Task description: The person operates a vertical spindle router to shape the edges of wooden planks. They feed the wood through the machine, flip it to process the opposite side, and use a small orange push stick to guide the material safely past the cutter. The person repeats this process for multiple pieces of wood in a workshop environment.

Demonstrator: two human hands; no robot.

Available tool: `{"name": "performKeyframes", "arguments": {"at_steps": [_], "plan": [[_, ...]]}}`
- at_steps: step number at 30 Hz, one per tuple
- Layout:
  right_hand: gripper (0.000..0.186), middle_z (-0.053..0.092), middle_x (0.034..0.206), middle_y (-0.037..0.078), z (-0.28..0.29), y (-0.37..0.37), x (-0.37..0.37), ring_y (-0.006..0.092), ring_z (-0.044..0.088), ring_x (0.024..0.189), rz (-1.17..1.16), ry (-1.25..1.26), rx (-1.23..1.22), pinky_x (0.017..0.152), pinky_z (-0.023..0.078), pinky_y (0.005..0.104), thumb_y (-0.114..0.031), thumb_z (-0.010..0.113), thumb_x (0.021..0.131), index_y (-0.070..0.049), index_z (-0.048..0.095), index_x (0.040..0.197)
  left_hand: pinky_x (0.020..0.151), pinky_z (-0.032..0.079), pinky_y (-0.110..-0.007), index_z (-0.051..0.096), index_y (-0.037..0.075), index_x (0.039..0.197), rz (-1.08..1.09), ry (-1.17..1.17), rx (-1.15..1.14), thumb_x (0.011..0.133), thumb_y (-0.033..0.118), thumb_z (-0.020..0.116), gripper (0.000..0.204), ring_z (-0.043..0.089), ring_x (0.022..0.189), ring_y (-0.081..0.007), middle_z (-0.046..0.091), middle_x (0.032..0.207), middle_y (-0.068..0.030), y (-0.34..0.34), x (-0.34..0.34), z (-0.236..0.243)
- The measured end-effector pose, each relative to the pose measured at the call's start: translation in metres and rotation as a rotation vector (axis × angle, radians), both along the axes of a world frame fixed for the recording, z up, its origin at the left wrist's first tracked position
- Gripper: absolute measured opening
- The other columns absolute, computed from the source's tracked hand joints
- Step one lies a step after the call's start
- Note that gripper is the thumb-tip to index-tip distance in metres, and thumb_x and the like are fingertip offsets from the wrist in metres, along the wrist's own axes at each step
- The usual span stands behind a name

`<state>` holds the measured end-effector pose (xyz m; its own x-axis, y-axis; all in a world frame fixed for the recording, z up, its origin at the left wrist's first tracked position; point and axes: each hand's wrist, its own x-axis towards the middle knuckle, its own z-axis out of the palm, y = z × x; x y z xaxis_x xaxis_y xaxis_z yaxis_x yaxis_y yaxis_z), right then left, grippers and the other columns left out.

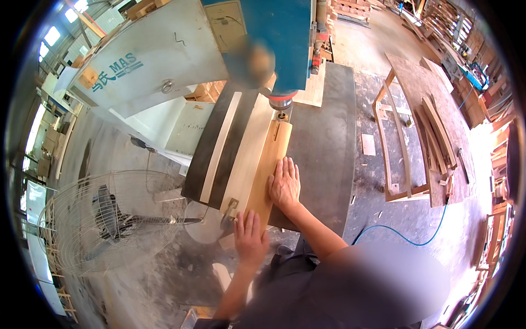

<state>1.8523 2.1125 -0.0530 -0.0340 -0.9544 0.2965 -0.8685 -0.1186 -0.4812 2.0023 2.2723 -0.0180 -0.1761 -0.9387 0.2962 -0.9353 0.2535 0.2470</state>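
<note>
A light wooden board (278,142) lies lengthwise on the machine's dark metal table (329,153), beside a paler wooden fence (249,142) with a metal fitting (232,205) near its lower end. The board's far end reaches a cutter (282,116) under a blue machine head (287,66). My right hand (284,183) rests flat on the board, fingers stretched out. My left hand (250,238) is lower and to the left, fingers extended at the board's near end and close to the fitting. A narrow pale strip (220,148) lies parallel further left.
A caged fan (109,219) stands low at the left. A white machine cabinet (148,49) fills the upper left. At right, a wooden bench (455,186) carries several wood strips (438,137); a blue hose (405,236) hangs from it onto the floor. Timber (350,11) is stacked behind.
</note>
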Motion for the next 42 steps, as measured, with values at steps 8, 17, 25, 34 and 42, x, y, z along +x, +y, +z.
{"name": "performKeyframes", "arguments": {"at_steps": [8, 17, 25, 34, 42], "plan": [[0.060, 0.046, 0.156, 0.028, 0.000, 0.003, 0.000, 0.0463, 0.036, 0.150, 0.034, 0.007, -0.086, 0.123, 0.030, 0.0599, -0.024, 0.061, 0.097, 0.008, 0.048, 0.147, 0.107, 0.043, -0.057, 0.064, 0.010, 0.137, 0.233, 0.078, -0.092, 0.081, 0.028, 0.080, 0.061, 0.052, 0.126, -0.0458, 0.048, 0.145, -0.0242, 0.015, -0.009, 0.006], [0.049, 0.045, 0.159, 0.022, 0.047, 0.040, -0.037, 0.0458, 0.041, 0.147, 0.289, -0.011, -0.149, 0.120, 0.034, 0.0609, -0.023, 0.064, 0.097, -0.010, 0.059, 0.144, 0.094, 0.054, -0.052, 0.059, 0.009, 0.145, 0.173, 0.725, 0.510, 0.081, 0.020, 0.079, 0.067, 0.061, 0.115, -0.0401, 0.058, 0.137, -0.0196, 0.033, 0.008, 0.022], [0.046, 0.052, 0.153, 0.029, 0.064, 0.070, -0.076, 0.0481, 0.055, 0.134, 0.271, -0.278, -0.105, 0.111, 0.048, 0.0499, -0.014, 0.068, 0.098, -0.002, 0.058, 0.142, 0.097, 0.055, -0.044, 0.063, 0.007, 0.143, 0.030, 1.011, 0.471, 0.081, 0.016, 0.076, 0.063, 0.064, 0.115, -0.0349, 0.062, 0.136, -0.0170, 0.056, 0.008, 0.021], [0.043, 0.057, 0.145, 0.026, 0.026, 0.088, -0.102, 0.0448, 0.059, 0.127, 0.236, -0.120, -0.062, 0.105, 0.052, 0.0507, -0.012, 0.072, 0.092, -0.004, 0.065, 0.133, 0.106, 0.041, -0.056, 0.063, 0.018, 0.144, 0.157, 0.029, 0.090, 0.068, 0.024, 0.087, 0.081, 0.050, 0.127, -0.0389, 0.050, 0.144, -0.0164, 0.065, -0.016, 0.016], [0.044, 0.060, 0.142, 0.021, 0.014, 0.084, -0.095, 0.0438, 0.055, 0.132, 0.255, -0.085, -0.132, 0.109, 0.048, 0.0519, -0.016, 0.073, 0.091, -0.006, 0.065, 0.134, 0.111, 0.042, -0.055, 0.056, 0.006, 0.148, 0.145, 0.196, 0.151, 0.074, 0.027, 0.086, 0.083, 0.051, 0.130, -0.0425, 0.053, 0.143, -0.0211, 0.035, -0.023, 0.005]]}}
